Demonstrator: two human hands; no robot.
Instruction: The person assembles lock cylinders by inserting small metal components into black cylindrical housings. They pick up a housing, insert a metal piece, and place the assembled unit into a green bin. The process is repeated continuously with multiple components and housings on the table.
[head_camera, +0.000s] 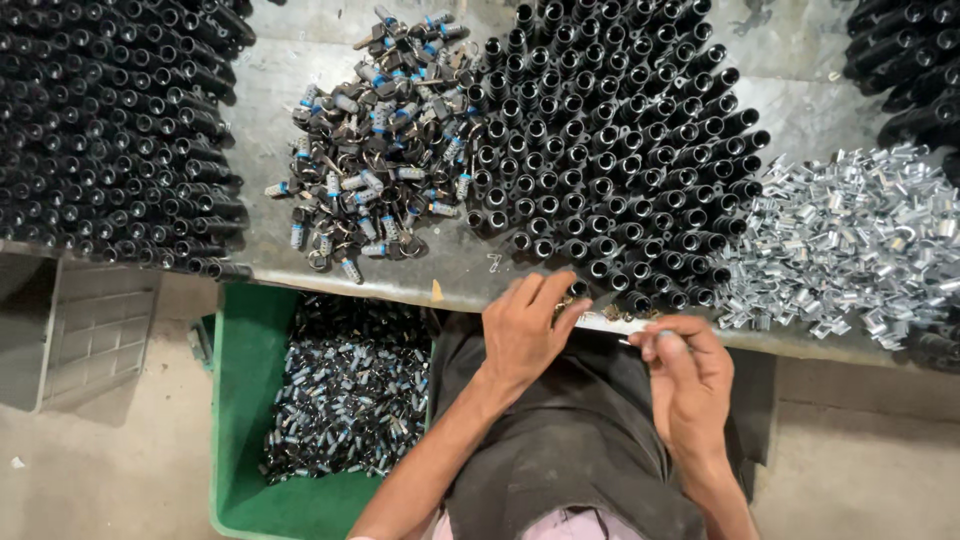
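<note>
Now, from the head view, our left hand (522, 335) pinches a black cylinder (577, 290) at the near edge of the upright cylinder cluster (610, 150) on the desk (300, 70). Just right of it, our right hand (685, 375) grips a small silver piece (640, 340). We judge assembly is underway; next, careful alignment.

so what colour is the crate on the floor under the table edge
Green, seen in the head view: the crate holds dark small parts beside the left hand.
</note>
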